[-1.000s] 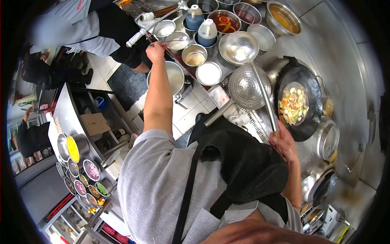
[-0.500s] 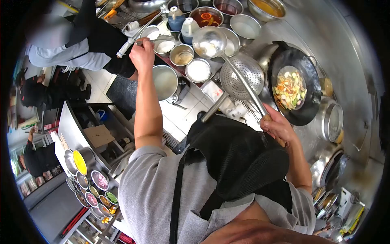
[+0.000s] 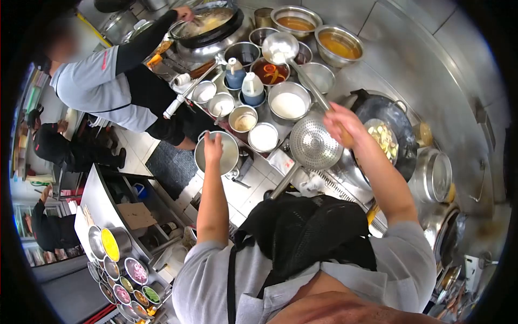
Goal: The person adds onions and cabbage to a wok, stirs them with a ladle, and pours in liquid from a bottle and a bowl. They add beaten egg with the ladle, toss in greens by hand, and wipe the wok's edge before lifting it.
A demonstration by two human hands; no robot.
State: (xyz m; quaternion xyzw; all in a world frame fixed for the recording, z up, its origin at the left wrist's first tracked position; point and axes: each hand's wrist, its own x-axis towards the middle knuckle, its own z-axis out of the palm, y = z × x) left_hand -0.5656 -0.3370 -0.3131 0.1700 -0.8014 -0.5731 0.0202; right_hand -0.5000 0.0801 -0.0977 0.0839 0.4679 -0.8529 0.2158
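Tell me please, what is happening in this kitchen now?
A person's right hand grips a long-handled ladle, its scoop near the metal bowls. The left hand shows at the pot, with no tool visible in it. Sliced food lies in the black wok on the right. A perforated strainer sits between pot and wok. Beyond, a co-worker's hand is at another wok.

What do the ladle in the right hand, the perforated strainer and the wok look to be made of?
Ladle: metal, probably stainless steel, with a bright, reflective bowl and shaft; its tan, matte grip could be wood.
Strainer: silvery metal, likely stainless, with a satin sheen around its punched holes.
Wok: dark, dull metal, perhaps seasoned iron or carbon steel; the look doesn't settle which.
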